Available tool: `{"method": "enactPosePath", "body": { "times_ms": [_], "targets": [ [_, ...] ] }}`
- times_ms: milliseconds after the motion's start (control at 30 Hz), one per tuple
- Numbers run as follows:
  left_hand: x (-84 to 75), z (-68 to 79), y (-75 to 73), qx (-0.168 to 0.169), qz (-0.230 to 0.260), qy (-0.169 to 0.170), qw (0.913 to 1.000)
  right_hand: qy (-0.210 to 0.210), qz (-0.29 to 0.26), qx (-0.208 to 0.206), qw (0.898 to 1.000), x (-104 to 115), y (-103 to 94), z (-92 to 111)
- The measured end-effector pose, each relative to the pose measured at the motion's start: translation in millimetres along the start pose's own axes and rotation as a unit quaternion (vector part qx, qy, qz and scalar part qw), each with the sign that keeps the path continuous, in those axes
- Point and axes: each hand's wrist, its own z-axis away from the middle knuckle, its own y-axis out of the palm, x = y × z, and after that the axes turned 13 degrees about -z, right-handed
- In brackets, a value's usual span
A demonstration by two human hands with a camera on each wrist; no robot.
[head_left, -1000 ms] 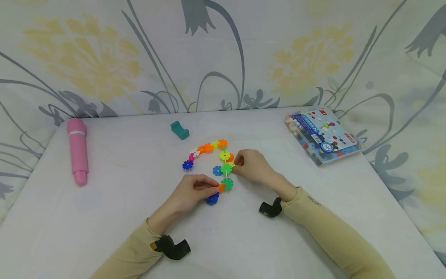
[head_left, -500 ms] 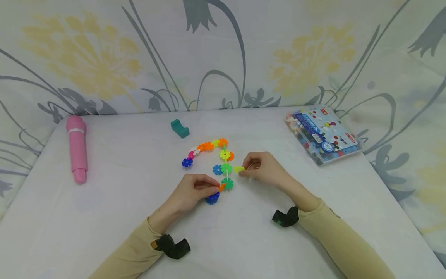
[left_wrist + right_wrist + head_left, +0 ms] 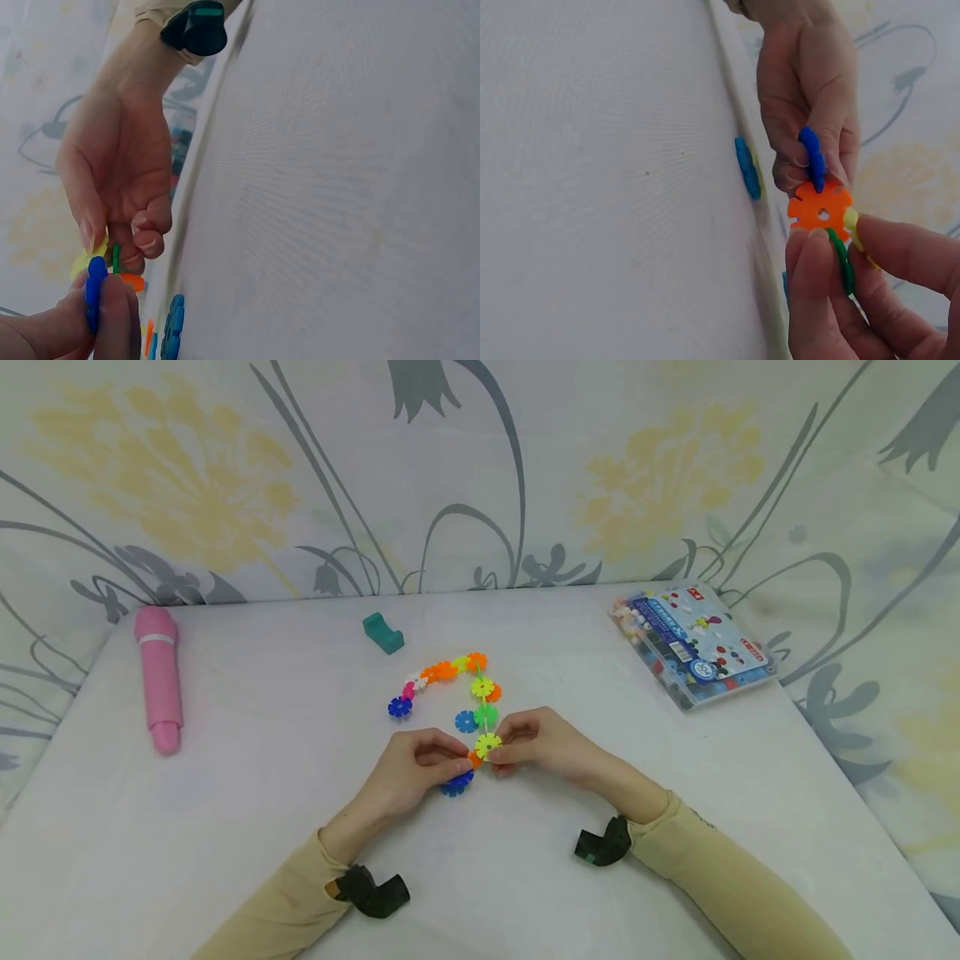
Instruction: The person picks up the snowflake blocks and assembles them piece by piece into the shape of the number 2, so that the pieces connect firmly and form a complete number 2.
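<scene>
Notched plastic snowflake discs are joined into a curved chain (image 3: 442, 672) on the table. At its near end my left hand (image 3: 420, 768) pinches a blue snowflake disc (image 3: 812, 159) between thumb and fingers. An orange disc (image 3: 817, 202) is slotted onto the blue one. My right hand (image 3: 543, 742) pinches a yellow snowflake disc (image 3: 488, 746) against the orange disc's edge; whether it is slotted in is unclear. A dark green disc (image 3: 842, 262) stands by the right fingertips, also at the orange disc. A light green disc (image 3: 486, 716) and a light blue disc (image 3: 466, 721) lie just beyond.
A pink microphone-shaped object (image 3: 158, 681) lies at the left of the white table (image 3: 262, 793). A teal curved block (image 3: 383, 633) sits behind the chain. At the back right is a clear box (image 3: 693, 643) of colourful small pieces. A patterned cloth hangs behind.
My right hand drew the yellow disc off to the right of the chain, then brought it nearer and leftward to the orange disc. My left hand stayed in place, holding the blue disc.
</scene>
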Motion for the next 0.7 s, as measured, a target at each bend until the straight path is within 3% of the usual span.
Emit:
{"method": "enactPosePath", "body": {
  "times_ms": [167, 333, 567, 700],
  "targets": [
    [-1.6, 0.0, -0.2, -0.004, 0.045, -0.011, 0.9989, 0.007, -0.032, -0.005, 0.999, -1, 0.1, 0],
    [-3.1, -0.1, -6.2, 0.003, 0.034, -0.011, 0.9994, 0.003, -0.033, -0.007, 0.999, -1, -0.3, -1],
    [-7.0, 2.9, -15.6, 0.040, 0.006, -0.004, 0.9992, 0.004, -0.042, -0.015, 0.999, -2, -2.5, -1],
    [-6.9, 2.3, -17.7, 0.031, -0.001, 0.000, 0.9995, 0.003, -0.049, -0.022, 0.999, -1, -2.8, 0]
  ]
}}
